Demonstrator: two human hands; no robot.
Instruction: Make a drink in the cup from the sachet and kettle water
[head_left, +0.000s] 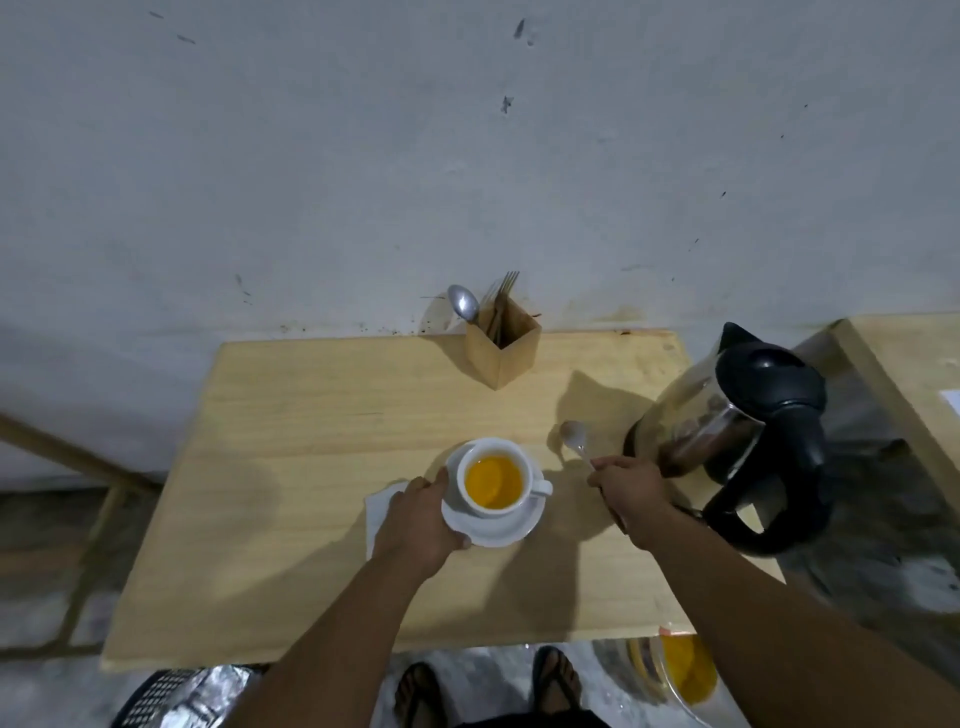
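the napkin (382, 512) is mostly hidden under the left hand (418, 519), and the spoon (574, 436) bowl is blurred. a holder (501, 348) with cutlery stands at the table's (291, 415) far edge; the kettle (737, 436) sits at the right edge, just beside the right hand (631, 491). the cup (493, 480), full of orange drink, stands on a saucer (498, 527) near the middle. left hand grips the saucer rim; right hand is closed on the spoon handle, clear of the cup.

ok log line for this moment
left hand: on saucer | right hand: holds spoon | cup: orange drink
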